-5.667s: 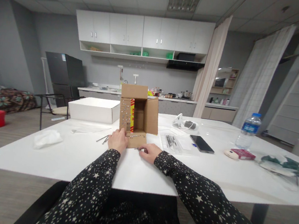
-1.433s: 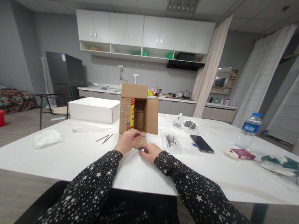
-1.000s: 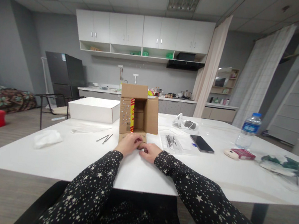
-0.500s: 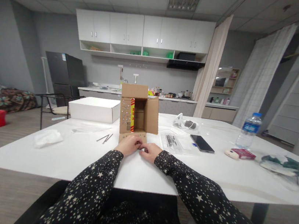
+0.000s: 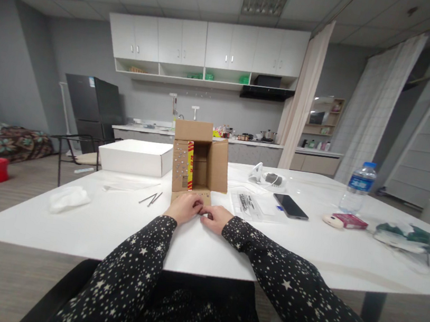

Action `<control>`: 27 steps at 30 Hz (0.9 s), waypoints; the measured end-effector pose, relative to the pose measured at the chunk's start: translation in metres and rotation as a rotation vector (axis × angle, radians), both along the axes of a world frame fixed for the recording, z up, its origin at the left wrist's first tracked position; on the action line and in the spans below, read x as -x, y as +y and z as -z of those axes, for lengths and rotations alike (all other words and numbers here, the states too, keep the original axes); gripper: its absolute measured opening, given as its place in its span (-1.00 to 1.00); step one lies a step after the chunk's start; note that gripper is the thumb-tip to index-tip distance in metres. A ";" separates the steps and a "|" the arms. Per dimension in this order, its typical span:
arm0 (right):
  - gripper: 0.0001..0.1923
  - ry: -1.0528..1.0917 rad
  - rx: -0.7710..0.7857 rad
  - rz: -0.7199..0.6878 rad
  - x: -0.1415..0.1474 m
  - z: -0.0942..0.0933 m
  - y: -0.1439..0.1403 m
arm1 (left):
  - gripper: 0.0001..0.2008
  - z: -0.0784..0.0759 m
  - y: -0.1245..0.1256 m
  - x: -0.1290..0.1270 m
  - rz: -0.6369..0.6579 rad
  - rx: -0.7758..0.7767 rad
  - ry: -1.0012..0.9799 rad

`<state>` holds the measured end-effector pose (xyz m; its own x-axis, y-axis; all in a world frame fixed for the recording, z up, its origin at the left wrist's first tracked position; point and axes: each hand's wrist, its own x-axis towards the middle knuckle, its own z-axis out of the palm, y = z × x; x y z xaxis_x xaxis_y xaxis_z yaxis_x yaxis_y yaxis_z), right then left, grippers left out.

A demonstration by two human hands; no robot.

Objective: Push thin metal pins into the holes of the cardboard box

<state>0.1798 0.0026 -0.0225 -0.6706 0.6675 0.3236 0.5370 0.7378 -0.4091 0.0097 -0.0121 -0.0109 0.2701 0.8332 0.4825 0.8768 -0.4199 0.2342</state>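
My left hand [image 5: 185, 207] and my right hand [image 5: 216, 219] meet low over the table, just in front of an upright cardboard box [image 5: 219, 167]. Their fingertips are curled and pressed close together; whatever lies between them is too small or hidden to make out. The box faces me with its flaps spread. Small pale dots cover its left flap [image 5: 180, 164], beside a yellow and red tape strip [image 5: 191, 165]. My left hand overlaps the lower flap [image 5: 206, 198], which also carries small dots. Left of my hands lie thin metal tools [image 5: 154, 199], perhaps tweezers.
A white box [image 5: 135, 158] stands left, with a crumpled tissue [image 5: 69, 199] nearer me. To the right lie a clear plastic packet [image 5: 248, 207], a phone [image 5: 291, 206], a red pack [image 5: 350, 221] and a green-and-white bundle [image 5: 404, 238]. A water bottle [image 5: 357, 187] stands behind them.
My left hand and forearm have shifted very slightly to the left. My right hand and the things on the table look the same.
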 end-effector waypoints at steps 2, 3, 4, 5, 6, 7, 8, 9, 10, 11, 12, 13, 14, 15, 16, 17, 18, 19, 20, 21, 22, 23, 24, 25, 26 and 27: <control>-0.74 -0.008 0.002 0.003 0.000 0.001 0.001 | -0.87 -0.002 -0.002 0.000 -0.060 -0.043 0.019; -0.73 -0.013 0.004 0.007 0.001 0.002 0.002 | -0.87 -0.003 -0.003 0.000 -0.099 -0.064 0.028; -0.73 -0.017 0.007 0.010 0.001 0.002 0.003 | -0.86 -0.004 -0.003 0.000 -0.140 -0.082 0.036; -0.72 -0.018 0.009 0.011 0.001 0.003 0.003 | -0.86 -0.005 -0.004 0.000 -0.181 -0.096 0.041; -0.72 -0.017 0.010 0.011 0.001 0.003 0.003 | -0.85 -0.005 -0.004 0.001 -0.222 -0.105 0.043; -0.71 -0.014 0.010 0.012 0.001 0.003 0.003 | -0.85 -0.005 -0.005 0.001 -0.261 -0.112 0.044; -0.71 -0.011 0.011 0.013 0.000 0.003 0.003 | -0.84 -0.005 -0.005 0.002 -0.298 -0.118 0.044; -0.71 -0.011 0.011 0.014 0.000 0.003 0.003 | -0.83 -0.005 -0.004 0.002 -0.331 -0.121 0.044; -0.71 -0.011 0.012 0.013 0.000 0.003 0.003 | -0.82 -0.004 -0.004 0.003 -0.361 -0.121 0.044; -0.71 -0.012 0.012 0.013 0.000 0.003 0.003 | -0.80 -0.004 -0.004 0.003 -0.386 -0.117 0.044; -0.72 -0.013 0.012 0.012 0.000 0.003 0.003 | -0.80 -0.004 -0.004 0.003 -0.403 -0.111 0.045; -0.72 -0.013 0.011 0.010 0.000 0.002 0.002 | -0.80 -0.003 -0.004 0.003 -0.411 -0.103 0.046; -0.72 -0.011 0.009 0.010 0.000 0.002 0.002 | -0.80 -0.003 -0.004 0.003 -0.414 -0.096 0.046; -0.72 -0.010 0.007 0.010 0.000 0.002 0.002 | -0.80 -0.004 -0.005 0.003 -0.411 -0.090 0.045; -0.72 -0.010 0.004 0.010 0.000 0.002 0.002 | -0.81 -0.004 -0.005 0.003 -0.405 -0.085 0.042; -0.73 -0.009 0.000 0.010 0.000 0.002 0.002 | -0.81 -0.004 -0.005 0.002 -0.399 -0.083 0.039; -0.73 -0.009 -0.002 0.010 0.000 0.002 0.002 | -0.82 -0.004 -0.006 0.002 -0.398 -0.081 0.036; -0.73 -0.009 -0.004 0.009 0.000 0.002 0.002 | -0.82 -0.005 -0.006 0.002 -0.398 -0.081 0.034; -0.73 -0.008 -0.003 0.007 0.000 0.002 0.002 | -0.82 -0.005 -0.006 0.002 -0.401 -0.081 0.033; -0.73 -0.006 -0.003 0.006 0.000 0.002 0.002 | -0.83 -0.005 -0.005 0.002 -0.404 -0.082 0.034; -0.73 -0.004 -0.004 0.005 0.000 0.003 0.003 | -0.83 -0.005 -0.005 0.002 -0.407 -0.083 0.035; -0.73 -0.004 -0.005 0.006 0.000 0.003 0.003 | -0.84 -0.005 -0.005 0.003 -0.407 -0.084 0.036; -0.73 -0.003 -0.007 0.007 0.000 0.004 0.003 | -0.84 -0.005 -0.004 0.003 -0.405 -0.085 0.037; -0.73 -0.002 -0.011 0.008 0.000 0.004 0.004 | -0.84 -0.004 -0.004 0.003 -0.401 -0.085 0.036; -0.73 -0.001 -0.014 0.008 0.000 0.005 0.004 | -0.84 -0.004 -0.004 0.004 -0.397 -0.087 0.035; -0.73 0.002 -0.017 0.005 0.000 0.005 0.004 | -0.84 -0.004 -0.003 0.004 -0.392 -0.090 0.034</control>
<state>0.1799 0.0069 -0.0279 -0.6666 0.6656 0.3357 0.5403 0.7416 -0.3975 0.0059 -0.0153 -0.0073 -0.0428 0.8309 0.5548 0.9811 -0.0698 0.1803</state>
